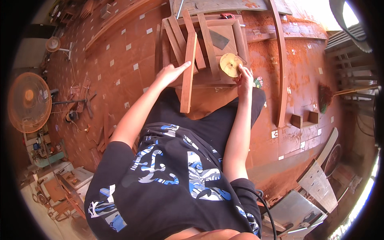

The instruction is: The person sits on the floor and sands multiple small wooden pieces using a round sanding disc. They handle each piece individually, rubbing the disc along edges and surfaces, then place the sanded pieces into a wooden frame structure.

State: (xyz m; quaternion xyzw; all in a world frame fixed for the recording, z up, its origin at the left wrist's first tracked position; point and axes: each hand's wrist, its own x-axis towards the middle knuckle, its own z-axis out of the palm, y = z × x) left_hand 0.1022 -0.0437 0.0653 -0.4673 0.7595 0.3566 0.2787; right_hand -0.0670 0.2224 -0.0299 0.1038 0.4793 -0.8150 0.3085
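Observation:
My left hand (171, 75) is closed on a long reddish wooden piece (187, 90), its thumb lying on the upper face. This piece slants toward my lap, its far part resting among other wooden strips (175, 40). In my right hand (244, 79) is a round yellow sanding disc (229, 65) with a small centre hole, pinched at its right edge. Under both hands stands a low wooden stool-like frame (240, 36). A dark grey flat rectangle (219, 40) lies on it beyond the disc, with a small red tool (227, 16) at its far edge.
A long board (280, 68) runs along the right over a floor strewn with reddish sawdust (298, 30). A standing fan (29, 102) is at the left. A broom (326, 96) and a small wooden box-like piece (306, 120) are at the right.

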